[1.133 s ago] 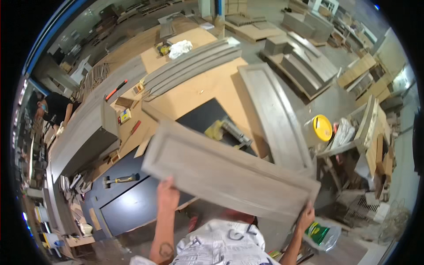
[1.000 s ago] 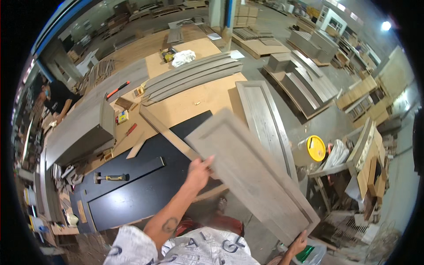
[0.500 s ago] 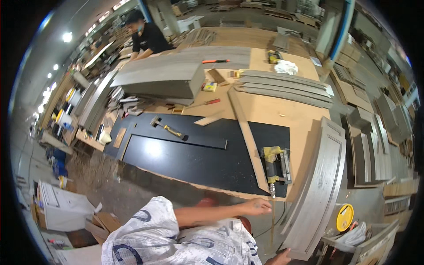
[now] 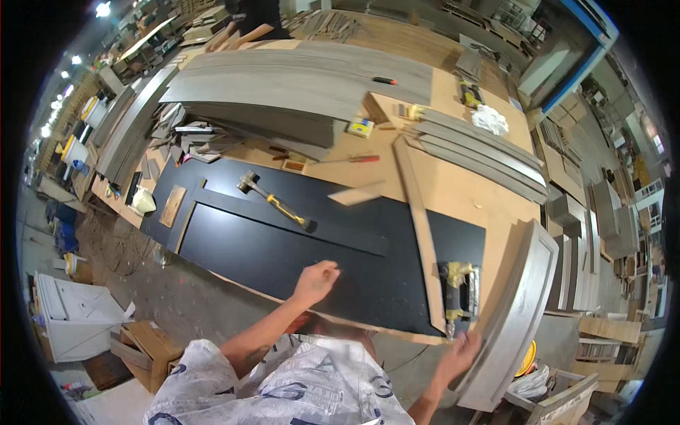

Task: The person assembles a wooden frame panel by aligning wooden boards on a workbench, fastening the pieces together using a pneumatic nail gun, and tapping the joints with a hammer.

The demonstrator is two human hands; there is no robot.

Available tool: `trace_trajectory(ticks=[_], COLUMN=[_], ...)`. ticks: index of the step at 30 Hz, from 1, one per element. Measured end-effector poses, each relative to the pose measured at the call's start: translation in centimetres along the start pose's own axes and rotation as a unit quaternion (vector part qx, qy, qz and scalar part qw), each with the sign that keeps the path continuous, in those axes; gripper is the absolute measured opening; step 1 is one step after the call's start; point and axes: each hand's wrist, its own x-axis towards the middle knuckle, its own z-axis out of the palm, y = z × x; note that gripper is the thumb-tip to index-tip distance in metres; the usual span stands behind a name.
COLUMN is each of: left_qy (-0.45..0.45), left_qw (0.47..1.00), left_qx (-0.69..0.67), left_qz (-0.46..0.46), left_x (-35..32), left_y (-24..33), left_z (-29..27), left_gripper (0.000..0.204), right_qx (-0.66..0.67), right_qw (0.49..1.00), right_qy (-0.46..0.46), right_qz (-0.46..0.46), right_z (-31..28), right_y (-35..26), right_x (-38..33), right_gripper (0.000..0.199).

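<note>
Over the front edge of the black panel (image 4: pixel 283 248), my left hand (image 4: pixel 316 283) is raised with its fingers curled in; whether anything small is in them I cannot make out. My right hand (image 4: pixel 460 354), somewhat blurred, is at the table's front right corner, between the lower end of the nail gun (image 4: pixel 459 290) and the grey framed door panel (image 4: pixel 513 319). Its grip is unclear. The yellow-taped nail gun lies on the black panel beside a long narrow wooden strip (image 4: pixel 419 227). Farther left lies a hammer (image 4: pixel 276 203) with a yellow and black handle.
Long grey boards (image 4: pixel 283 78) are stacked at the back, more grey strips (image 4: pixel 482 152) at the right. A red-handled screwdriver (image 4: pixel 361 159), a yellow box (image 4: pixel 360 127) and a white cloth (image 4: pixel 489 120) lie between. A co-worker (image 4: pixel 255 21) stands at the far side.
My left hand has moved left, from beside the air hose to over the black panel. My right hand has risen from the door panel's lower end to near the nail gun. The view has shifted.
</note>
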Motion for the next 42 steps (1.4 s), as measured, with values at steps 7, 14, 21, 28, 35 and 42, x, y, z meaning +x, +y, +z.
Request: trace_trajectory(ticks=[7,14,21,28,35,42], left_qy=[0.043,-0.004,-0.198,-0.175,-0.232,-0.194], left_qw=[0.946,0.939,0.919,0.894,0.871,0.932], left_qx=[0.226,0.248,0.127,0.219,0.276,0.203], left_qz=[0.230,0.239,0.315,0.349,0.334,0.229], left_x=[20.4,22.7,7.8,2.2,2.1,2.1], left_y=[2.0,3.2,1.2,-2.9,-1.4,-1.2], left_z=[6.4,3.6,-3.4,-1.7,3.3,4.8], left_gripper=[0.055,0.058,0.044,0.048,0.044,0.033], right_qx=[-0.313,-0.407,-0.076,-0.170,-0.108,-0.156], right_qw=[0.920,0.872,0.975,0.948,0.938,0.932], right_qy=[-0.127,-0.238,-0.178,-0.187,-0.274,-0.315], right_qz=[-0.199,-0.130,0.112,0.193,0.184,0.092], right_z=[22.7,24.4,11.8,1.9,-1.0,-1.4], right_y=[-2.2,-6.2,-7.6,-2.0,3.8,4.0], right_x=[10.9,8.4,-4.8,-21.6,-24.9,-24.5], right_gripper=[0.089,0.056,0.028,0.041,0.090,0.075])
